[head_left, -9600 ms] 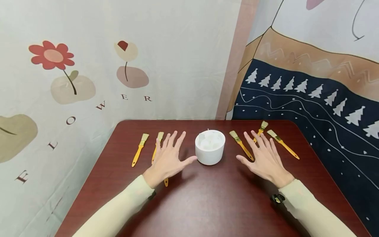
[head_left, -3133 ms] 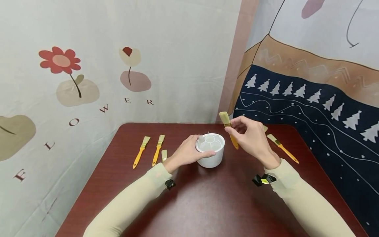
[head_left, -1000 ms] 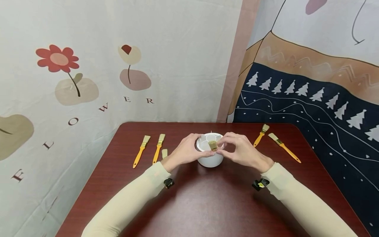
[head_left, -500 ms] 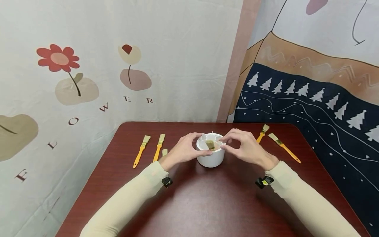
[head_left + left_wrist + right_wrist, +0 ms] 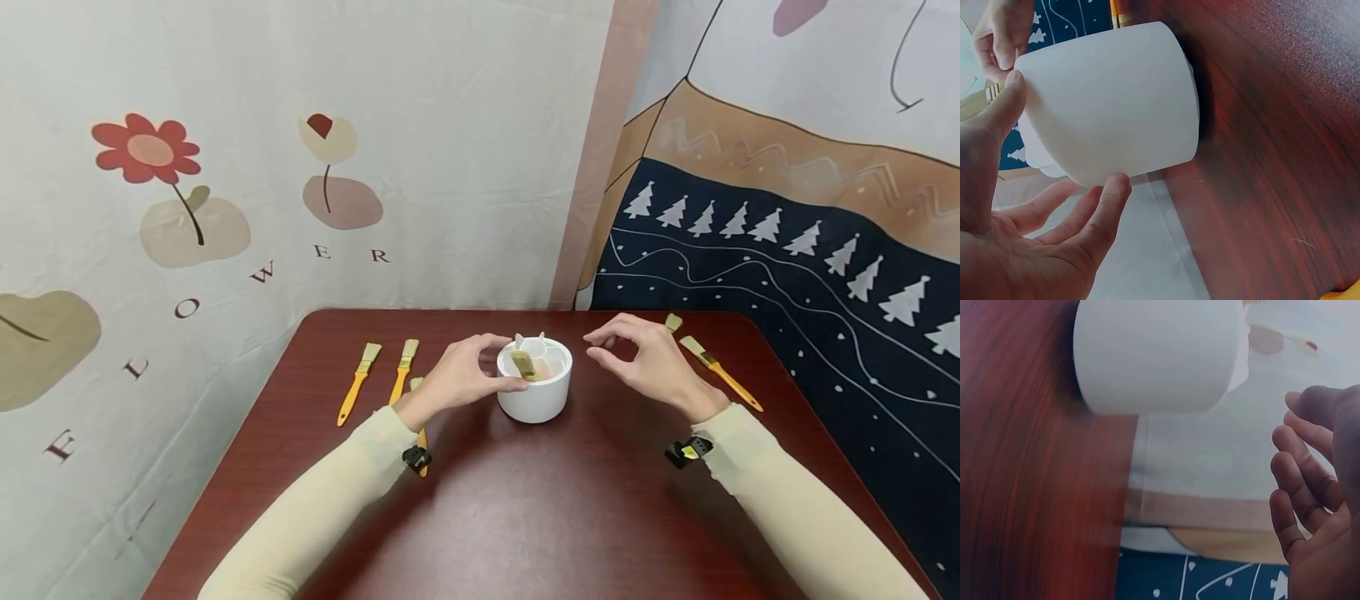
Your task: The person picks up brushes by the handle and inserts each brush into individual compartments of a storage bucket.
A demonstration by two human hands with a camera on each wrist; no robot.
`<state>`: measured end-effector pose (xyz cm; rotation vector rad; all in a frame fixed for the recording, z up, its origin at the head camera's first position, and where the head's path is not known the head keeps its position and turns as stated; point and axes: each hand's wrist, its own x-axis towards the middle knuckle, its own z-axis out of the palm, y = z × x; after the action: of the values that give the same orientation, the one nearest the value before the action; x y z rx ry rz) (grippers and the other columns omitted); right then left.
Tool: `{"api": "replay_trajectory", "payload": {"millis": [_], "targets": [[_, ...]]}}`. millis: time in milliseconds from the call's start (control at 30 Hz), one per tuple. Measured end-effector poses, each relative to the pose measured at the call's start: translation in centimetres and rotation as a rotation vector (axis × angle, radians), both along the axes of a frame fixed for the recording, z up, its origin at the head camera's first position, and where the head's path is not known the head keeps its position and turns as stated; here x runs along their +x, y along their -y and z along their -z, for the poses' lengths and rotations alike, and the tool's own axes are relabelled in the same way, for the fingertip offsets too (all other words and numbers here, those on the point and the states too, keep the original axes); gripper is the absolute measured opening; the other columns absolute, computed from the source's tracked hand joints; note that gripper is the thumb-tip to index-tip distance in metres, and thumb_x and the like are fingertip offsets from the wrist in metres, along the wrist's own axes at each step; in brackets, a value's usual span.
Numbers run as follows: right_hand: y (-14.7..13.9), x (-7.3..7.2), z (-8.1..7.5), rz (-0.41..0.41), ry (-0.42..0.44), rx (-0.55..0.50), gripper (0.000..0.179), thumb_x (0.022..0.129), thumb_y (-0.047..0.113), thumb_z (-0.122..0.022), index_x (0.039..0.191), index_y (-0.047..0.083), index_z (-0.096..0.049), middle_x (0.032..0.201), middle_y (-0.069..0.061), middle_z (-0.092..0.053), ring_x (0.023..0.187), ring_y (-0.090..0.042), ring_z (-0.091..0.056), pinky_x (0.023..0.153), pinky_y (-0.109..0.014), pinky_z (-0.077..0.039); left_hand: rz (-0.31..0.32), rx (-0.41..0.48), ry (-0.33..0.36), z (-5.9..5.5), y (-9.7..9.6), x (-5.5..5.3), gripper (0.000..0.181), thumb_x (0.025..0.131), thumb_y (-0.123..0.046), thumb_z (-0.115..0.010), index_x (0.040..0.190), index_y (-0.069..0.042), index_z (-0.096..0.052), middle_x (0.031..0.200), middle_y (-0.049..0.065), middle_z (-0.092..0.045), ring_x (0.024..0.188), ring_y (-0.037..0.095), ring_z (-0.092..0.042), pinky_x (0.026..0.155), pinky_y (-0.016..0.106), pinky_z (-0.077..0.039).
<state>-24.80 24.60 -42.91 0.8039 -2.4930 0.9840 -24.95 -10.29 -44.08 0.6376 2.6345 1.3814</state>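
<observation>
A round white divided holder stands mid-table, with inner compartments showing at its top. My left hand grips it from the left, thumb at the near rim and fingers round the far side. The left wrist view shows that thumb and the fingertips against the white wall. A paintbrush stands in the holder's near part, bristles up and leaning left; its handle is hidden inside. My right hand hovers right of the holder, apart from it, fingers loosely bent and holding nothing, as the right wrist view also shows.
On the left lie two yellow-handled paintbrushes and a third paintbrush, partly under my left arm. At the right lies one paintbrush; another brush is mostly behind my right hand. Printed cloth hangs behind the table.
The right hand lifted a paintbrush from the right side, put it bristles up in the holder, let go and drew back right. The left hand took hold of the holder and keeps its grip.
</observation>
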Motion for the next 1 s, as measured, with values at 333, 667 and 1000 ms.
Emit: {"api": "replay_trajectory", "payload": {"millis": [333,667,1000], "targets": [[-2.0,-1.1,1.0,0.088,0.006,0.003,0.021,0.105,0.017,-0.09,0.125,0.02,-0.088,0.116,0.001,-0.085,0.101,-0.021,-0.077,0.093,-0.015,-0.051,-0.1,-0.07,0.008,-0.3,0.1,1.1,0.1,0.086,-0.041,-0.106,0.167,-0.008,-0.056,0.162,0.014,-0.071,0.138,0.033,-0.078,0.112,0.05,-0.068],[-4.3,-2.4,2.0,0.21,0.032,0.008,0.022,0.107,0.018,-0.087,0.128,0.011,-0.088,0.115,-0.008,-0.083,0.099,-0.027,-0.074,0.084,-0.015,-0.054,-0.271,-0.145,-0.025,0.2,-2.6,3.6,0.11,0.082,-0.067,-0.1,0.158,-0.001,-0.055,0.148,0.019,-0.065,0.12,0.032,-0.067,0.107,0.049,-0.06],[-6.4,-3.7,3.0,0.296,0.067,0.009,0.021,0.11,0.016,-0.081,0.127,0.004,-0.086,0.121,-0.016,-0.081,0.102,-0.037,-0.078,0.082,-0.006,-0.045,-0.353,-0.145,-0.014,0.6,-4.4,3.8,0.103,0.084,-0.074,-0.095,0.15,-0.007,-0.053,0.153,0.015,-0.057,0.121,0.036,-0.07,0.11,0.051,-0.061]]}}
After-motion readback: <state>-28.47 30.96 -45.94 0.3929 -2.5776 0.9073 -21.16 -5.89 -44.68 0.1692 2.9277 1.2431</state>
